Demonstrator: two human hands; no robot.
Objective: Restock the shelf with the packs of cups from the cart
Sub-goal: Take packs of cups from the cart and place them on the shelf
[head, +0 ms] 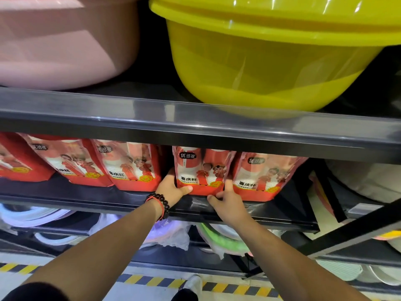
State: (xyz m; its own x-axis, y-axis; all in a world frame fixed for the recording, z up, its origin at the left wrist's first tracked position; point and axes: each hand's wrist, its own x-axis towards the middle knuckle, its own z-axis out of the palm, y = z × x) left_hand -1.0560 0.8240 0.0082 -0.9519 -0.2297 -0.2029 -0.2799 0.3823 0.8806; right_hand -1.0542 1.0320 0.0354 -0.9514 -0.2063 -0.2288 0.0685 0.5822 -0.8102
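We face a dark metal shelf (195, 124) in a shop aisle. On the upper level sit a pink basin (65, 40) at 11 o'clock and a yellow basin (260, 61) at 1 o'clock. Below the shelf edge stands a row of red packs of cups, leaning a little. Further down, at 6 o'clock, lie pale plastic goods in clear wrap, and a yellow-and-black striped floor line (152, 281) runs along the bottom.

Our left hand (173, 189), with a beaded bracelet (161, 203) on its wrist, grips the left lower corner of the middle pack of cups (199, 168), thumb on the front, fingers hidden behind. Our right hand (225, 200) holds the pack's right lower corner, one finger up between it and the neighbouring pack (264, 177) at 3 o'clock. The pack stands on the shelf board, just beside both neighbours.
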